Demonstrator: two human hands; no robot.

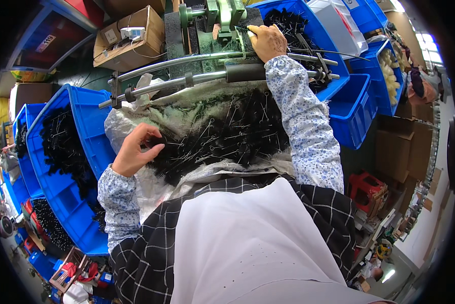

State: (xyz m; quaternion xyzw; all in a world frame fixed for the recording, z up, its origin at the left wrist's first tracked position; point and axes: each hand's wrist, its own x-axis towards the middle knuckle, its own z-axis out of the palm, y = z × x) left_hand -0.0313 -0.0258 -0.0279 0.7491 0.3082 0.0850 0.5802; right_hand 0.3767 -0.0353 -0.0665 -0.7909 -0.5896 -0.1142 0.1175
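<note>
Over the lap pile, left hand point(133, 152) pinches a black brush point(159, 147) lying crosswise; right hand point(268, 41) grips another point(243, 30).

Brushes point(222, 137) on sack point(126, 126), bins point(85, 116) flanking (machine point(212, 25) seemingly behind).

my left hand point(132, 152) is down low on my left side, wrist bent, fingers curled in toward the thumb in a loose pinch, fingertips point(158, 145) pointing to the right. that forearm comes up short from the lower left, elbow tucked close to my body. my right hand point(267, 41) is way out front, arm stretched nearly straight away from me, back of the hand facing up, knuckles bent and fingers closed down in a grip with the thumb side to the left. the two hands are well apart, right one far ahead of the left.
</note>
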